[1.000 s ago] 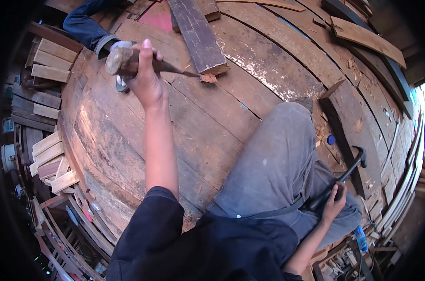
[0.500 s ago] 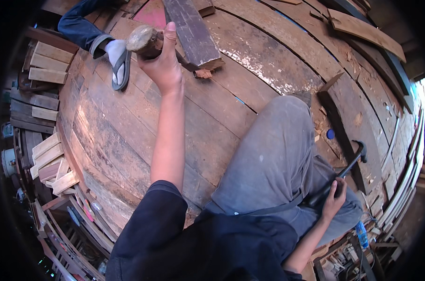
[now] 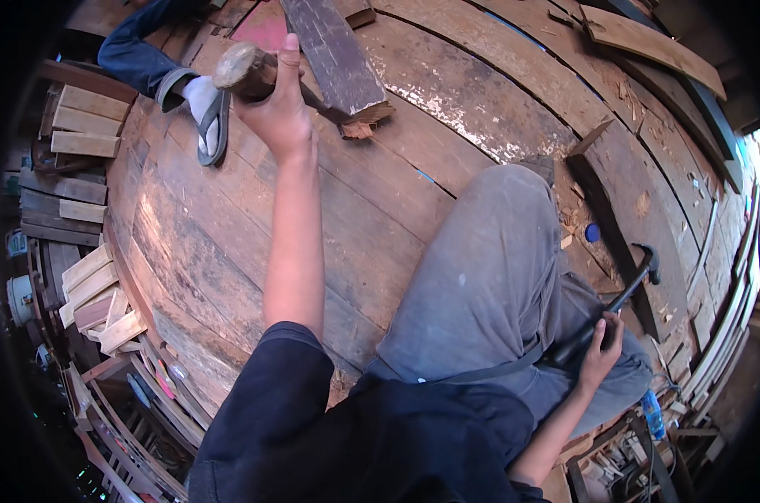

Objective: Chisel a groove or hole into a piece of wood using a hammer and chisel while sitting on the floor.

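My left hand (image 3: 272, 121) is stretched far out ahead, closed around a thick piece of wood (image 3: 239, 67) with a pale, worn, rounded end; its thumb points up along the side. Much of that wood is hidden by the fingers. Just right of it lies a heavy dark-painted beam (image 3: 334, 63) with a splintered end. My right hand (image 3: 599, 348) rests by my folded leg, fingers wrapped around the dark handle of a hammer (image 3: 630, 289). The hammer's head is toward a thick brown plank (image 3: 635, 214) at the right.
Another person's sandalled foot (image 3: 212, 126) stands just left of my left hand. Stacked light wood blocks (image 3: 95, 281) line the left edge of the plank floor (image 3: 355, 226). A blue bottle cap (image 3: 592, 232) lies among wood chips. Long boards (image 3: 652, 50) lie at the far right.
My left hand has shifted slightly left in the picture with the wood still in it. The right hand keeps its hold on the hammer, almost unmoved.
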The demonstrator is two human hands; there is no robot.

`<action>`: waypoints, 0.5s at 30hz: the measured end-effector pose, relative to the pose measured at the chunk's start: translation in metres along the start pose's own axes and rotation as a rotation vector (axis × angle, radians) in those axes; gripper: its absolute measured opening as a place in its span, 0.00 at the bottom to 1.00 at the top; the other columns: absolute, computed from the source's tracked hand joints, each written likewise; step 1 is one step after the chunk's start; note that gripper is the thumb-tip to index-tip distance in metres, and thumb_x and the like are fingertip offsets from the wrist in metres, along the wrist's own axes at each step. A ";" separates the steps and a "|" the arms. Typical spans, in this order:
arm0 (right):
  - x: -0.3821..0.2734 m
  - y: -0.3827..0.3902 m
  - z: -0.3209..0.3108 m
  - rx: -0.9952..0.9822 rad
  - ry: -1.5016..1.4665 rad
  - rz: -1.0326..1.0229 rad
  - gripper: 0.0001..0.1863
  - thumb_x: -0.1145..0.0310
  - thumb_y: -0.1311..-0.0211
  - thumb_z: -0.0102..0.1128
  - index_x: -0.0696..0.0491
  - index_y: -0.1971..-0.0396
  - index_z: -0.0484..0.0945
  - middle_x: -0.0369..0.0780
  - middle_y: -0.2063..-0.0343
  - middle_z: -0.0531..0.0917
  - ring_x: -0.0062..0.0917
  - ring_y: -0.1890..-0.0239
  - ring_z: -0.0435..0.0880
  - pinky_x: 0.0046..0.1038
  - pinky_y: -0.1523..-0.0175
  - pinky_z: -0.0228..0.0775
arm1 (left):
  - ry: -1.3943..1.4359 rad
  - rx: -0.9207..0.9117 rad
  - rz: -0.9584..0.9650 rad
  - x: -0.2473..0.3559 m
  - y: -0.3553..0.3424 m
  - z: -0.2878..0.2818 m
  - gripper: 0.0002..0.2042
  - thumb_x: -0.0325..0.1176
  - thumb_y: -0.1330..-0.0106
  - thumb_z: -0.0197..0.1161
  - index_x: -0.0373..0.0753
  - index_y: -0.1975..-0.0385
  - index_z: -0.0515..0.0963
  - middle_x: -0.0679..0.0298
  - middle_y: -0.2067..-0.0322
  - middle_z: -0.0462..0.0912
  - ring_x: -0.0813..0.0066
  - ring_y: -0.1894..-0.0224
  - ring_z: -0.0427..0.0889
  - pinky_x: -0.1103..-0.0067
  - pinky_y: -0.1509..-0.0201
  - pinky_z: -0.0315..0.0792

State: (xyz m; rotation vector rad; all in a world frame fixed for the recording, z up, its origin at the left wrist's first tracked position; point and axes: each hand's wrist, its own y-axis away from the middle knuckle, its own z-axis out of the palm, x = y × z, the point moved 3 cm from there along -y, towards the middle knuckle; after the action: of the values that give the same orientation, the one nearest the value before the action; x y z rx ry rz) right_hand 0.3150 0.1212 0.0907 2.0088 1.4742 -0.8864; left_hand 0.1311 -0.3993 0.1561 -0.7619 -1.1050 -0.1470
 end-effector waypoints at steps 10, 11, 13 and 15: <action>0.007 -0.001 0.000 -0.016 0.024 0.006 0.09 0.69 0.32 0.53 0.60 0.60 0.73 0.35 0.67 0.75 0.17 0.67 0.71 0.19 0.59 0.64 | -0.045 0.058 -0.019 -0.003 0.004 -0.012 0.14 0.32 0.47 0.76 0.39 0.68 0.75 0.73 0.73 0.77 0.85 0.70 0.74 0.86 0.61 0.69; 0.008 -0.002 0.000 -0.014 0.042 -0.003 0.09 0.70 0.32 0.53 0.60 0.60 0.73 0.36 0.67 0.76 0.18 0.66 0.72 0.19 0.58 0.64 | -0.048 0.066 -0.017 -0.002 0.007 -0.011 0.14 0.32 0.47 0.76 0.39 0.68 0.75 0.73 0.73 0.77 0.85 0.70 0.74 0.86 0.61 0.69; -0.009 -0.005 0.005 -0.003 0.036 -0.023 0.09 0.70 0.33 0.54 0.60 0.60 0.73 0.36 0.67 0.76 0.18 0.66 0.73 0.20 0.58 0.65 | 0.014 -0.014 -0.071 0.002 0.014 0.002 0.12 0.32 0.45 0.75 0.40 0.71 0.75 0.71 0.76 0.76 0.81 0.73 0.75 0.82 0.65 0.70; -0.037 -0.017 0.019 -0.011 -0.022 -0.096 0.08 0.72 0.34 0.55 0.60 0.61 0.74 0.37 0.68 0.77 0.19 0.65 0.74 0.21 0.57 0.67 | 0.010 -0.051 -0.090 -0.001 0.008 -0.005 0.12 0.31 0.45 0.74 0.40 0.69 0.75 0.71 0.73 0.76 0.81 0.71 0.75 0.82 0.63 0.70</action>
State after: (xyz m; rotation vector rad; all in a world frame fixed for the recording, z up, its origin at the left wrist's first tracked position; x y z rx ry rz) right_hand 0.2869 0.0891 0.1052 1.9282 1.5716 -0.9346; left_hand 0.1376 -0.3969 0.1501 -0.7562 -1.1298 -0.2555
